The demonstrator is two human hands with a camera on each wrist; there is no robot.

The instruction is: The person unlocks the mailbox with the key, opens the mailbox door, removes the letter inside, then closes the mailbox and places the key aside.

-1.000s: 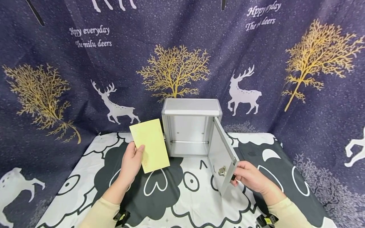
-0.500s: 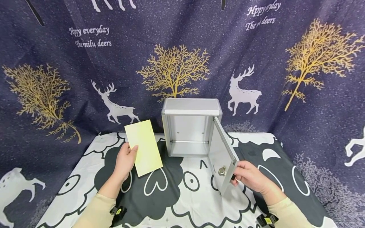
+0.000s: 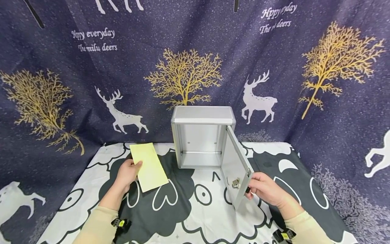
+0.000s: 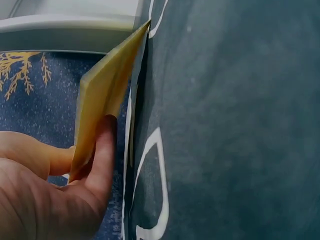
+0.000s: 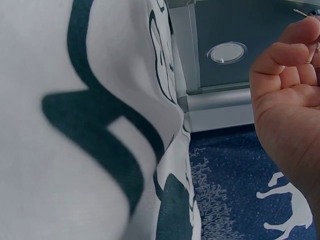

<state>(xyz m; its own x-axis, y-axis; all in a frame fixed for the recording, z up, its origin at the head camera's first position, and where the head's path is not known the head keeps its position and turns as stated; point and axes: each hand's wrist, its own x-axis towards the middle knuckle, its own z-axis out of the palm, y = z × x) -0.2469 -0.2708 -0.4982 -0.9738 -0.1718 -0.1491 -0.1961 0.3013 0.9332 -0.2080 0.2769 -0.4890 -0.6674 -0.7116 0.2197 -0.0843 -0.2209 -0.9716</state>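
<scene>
Already, at lower right, the metal door (image 3: 234, 165) stands swung open, the right hand (image 3: 266, 190) gripping its free edge with curled fingers. Slightly farther, left of centre, the left hand (image 3: 127, 173) pinches a yellow envelope (image 3: 151, 169) between thumb and fingers. Behind, mid-frame, the grey box (image 3: 202, 114) gapes: opening looks done, the envelope is outside, the door unshut.

Yellow rectangular paper (image 3: 150, 168), tilted, pinched by the left hand (image 3: 126, 173), left of an upright silver-grey box (image 3: 202, 114); the box's lock-fitted door (image 3: 234, 158), held by the right hand (image 3: 268, 189), stands ajar.
</scene>
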